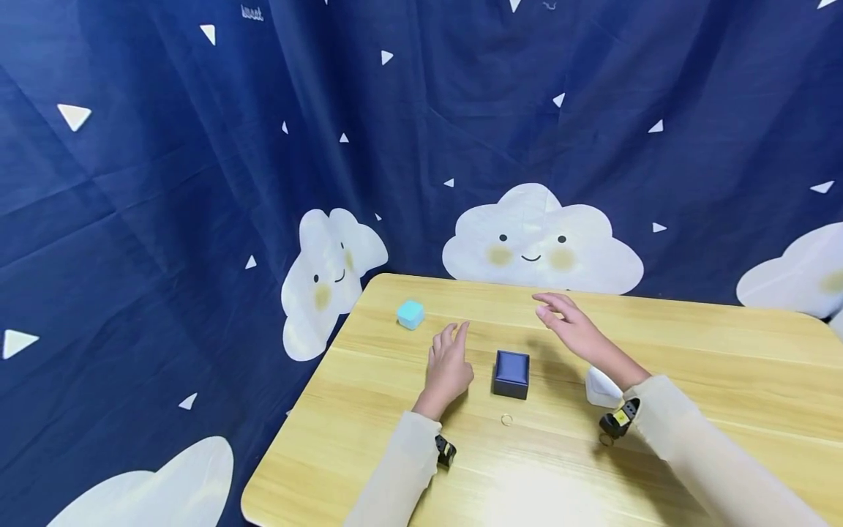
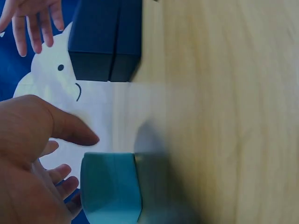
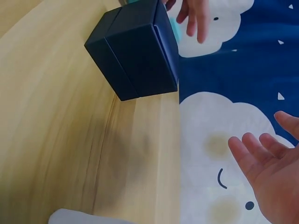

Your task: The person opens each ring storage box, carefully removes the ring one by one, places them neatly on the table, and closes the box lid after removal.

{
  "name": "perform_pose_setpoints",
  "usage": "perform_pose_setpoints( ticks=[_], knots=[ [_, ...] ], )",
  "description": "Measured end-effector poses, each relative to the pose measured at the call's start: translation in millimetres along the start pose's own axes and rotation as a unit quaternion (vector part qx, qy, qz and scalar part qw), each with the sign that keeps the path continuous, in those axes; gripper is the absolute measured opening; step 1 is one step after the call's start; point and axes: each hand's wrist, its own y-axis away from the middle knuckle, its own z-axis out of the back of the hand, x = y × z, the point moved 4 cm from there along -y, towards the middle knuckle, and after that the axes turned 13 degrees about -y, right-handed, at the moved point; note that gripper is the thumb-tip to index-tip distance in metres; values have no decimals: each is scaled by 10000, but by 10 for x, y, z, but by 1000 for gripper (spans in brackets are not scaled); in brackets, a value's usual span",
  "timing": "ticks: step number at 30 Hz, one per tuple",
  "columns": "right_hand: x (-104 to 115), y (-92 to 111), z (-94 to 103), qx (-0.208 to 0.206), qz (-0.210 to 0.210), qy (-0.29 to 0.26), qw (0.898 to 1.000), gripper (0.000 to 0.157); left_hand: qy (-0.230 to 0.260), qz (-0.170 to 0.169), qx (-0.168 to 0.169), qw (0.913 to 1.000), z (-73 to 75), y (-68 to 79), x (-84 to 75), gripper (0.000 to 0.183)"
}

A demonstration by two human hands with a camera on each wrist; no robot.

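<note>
A dark blue ring box (image 1: 511,375), its lid down, stands on the table between my two hands. My left hand (image 1: 448,372) is held over the table to its left, fingers extended and holding nothing. Beyond that hand sits a small turquoise box (image 1: 411,315); in the left wrist view the turquoise box (image 2: 111,187) shows beside the fingers. My right hand (image 1: 569,327) hovers beyond and right of the blue box, fingers loosely spread and empty. A thin gold ring (image 1: 506,419) lies in front of the blue box.
Under my right forearm stands a white box (image 1: 602,389), partly hidden by it. Another ring (image 1: 607,439) shows just below the right wrist camera (image 1: 617,419). A blue curtain (image 1: 421,146) with clouds hangs behind and left of the wooden table (image 1: 342,417).
</note>
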Motion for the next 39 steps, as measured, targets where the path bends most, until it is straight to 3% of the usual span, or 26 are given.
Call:
perform_pose_setpoints(
  ticks=[6, 19, 22, 25, 30, 39],
  knots=[
    [17, 28, -13, 42, -33, 0, 10000, 51, -354, -52, -231, 9991, -10, -12, 17, 88],
    [-7, -1, -77, 139, -70, 12, 9999, 50, -545, 683, -276, 9958, 29, -12, 54, 73],
    [-4, -11, -106, 172, -98, -35, 9998, 51, -367, 816, -202, 9958, 25, -20, 84, 70],
    [9, -36, -146, 219, -88, -82, 9997, 52, 143, 998, -184, 9947, 58, -44, 166, 67],
    [38, -134, -283, 335, -31, -251, 9991, 52, 882, 1384, -276, 9861, 212, -100, 393, 64],
    [101, -360, -660, 688, 5, -472, 9965, 53, 1183, 1530, -325, 9806, 399, -170, 769, 68]
  ],
)
